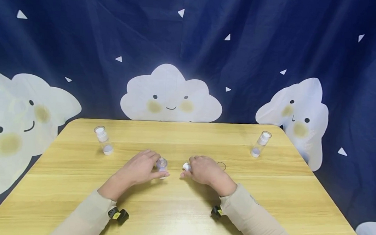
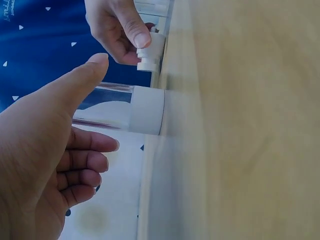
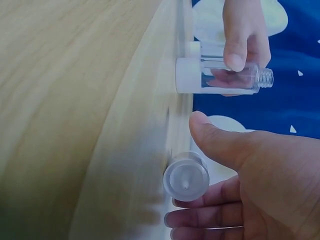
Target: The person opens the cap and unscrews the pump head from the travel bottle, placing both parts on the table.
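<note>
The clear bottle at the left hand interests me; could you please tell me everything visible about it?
The clear bottle is a cylinder that looks like see-through plastic or glass, with a white base and a narrow, ridged neck without a cap. It stands upright on the wooden-looking tabletop, near the middle in the head view. The left hand curls round it; how firmly is unclear.

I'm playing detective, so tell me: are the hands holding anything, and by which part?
I can't tell if either really grips. The left hand is around the clear bottle, at its body; the right hand is around the white pump piece.
</note>
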Tool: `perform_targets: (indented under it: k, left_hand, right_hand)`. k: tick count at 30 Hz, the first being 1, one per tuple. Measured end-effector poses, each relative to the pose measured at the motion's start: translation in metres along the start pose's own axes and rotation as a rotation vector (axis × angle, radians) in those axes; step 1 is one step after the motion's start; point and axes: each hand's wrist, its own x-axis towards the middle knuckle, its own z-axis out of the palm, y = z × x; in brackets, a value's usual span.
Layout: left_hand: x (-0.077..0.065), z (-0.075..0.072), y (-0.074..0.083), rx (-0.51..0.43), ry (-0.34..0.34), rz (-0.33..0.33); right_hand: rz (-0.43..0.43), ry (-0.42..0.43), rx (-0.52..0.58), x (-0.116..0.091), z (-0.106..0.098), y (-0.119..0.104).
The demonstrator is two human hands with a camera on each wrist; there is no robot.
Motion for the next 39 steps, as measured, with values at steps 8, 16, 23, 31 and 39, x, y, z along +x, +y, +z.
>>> perform_targets:
  k: [8, 16, 23, 31, 39]
  left_hand:
    - [-0.002, -0.011, -0.003, -0.022, -0.030, -0.008]
    - [-0.012, -0.019, -0.011, -0.018, -0.006, -0.017]
    - [-0.021, -0.028, -0.019, -0.029, 0.010, -0.064]
    - [-0.037, -0.033, -0.032, -0.027, 0.010, -0.138]
    - [-0.055, -0.034, -0.049, -0.041, 0.024, -0.193]
  right_hand:
    - [-0.007, 0.050, 0.013, -0.002, -0.002, 0.002]
    - [-0.014, 0.090, -0.024, -0.006, -0.006, 0.002]
    - [-0.026, 0.150, -0.033, -0.010, -0.011, 0.002]
    - [-0.088, 0.269, -0.042, -0.009, -0.014, 0.001]
    - [-0.134, 0.321, -0.006, -0.009, -0.014, -0.001]
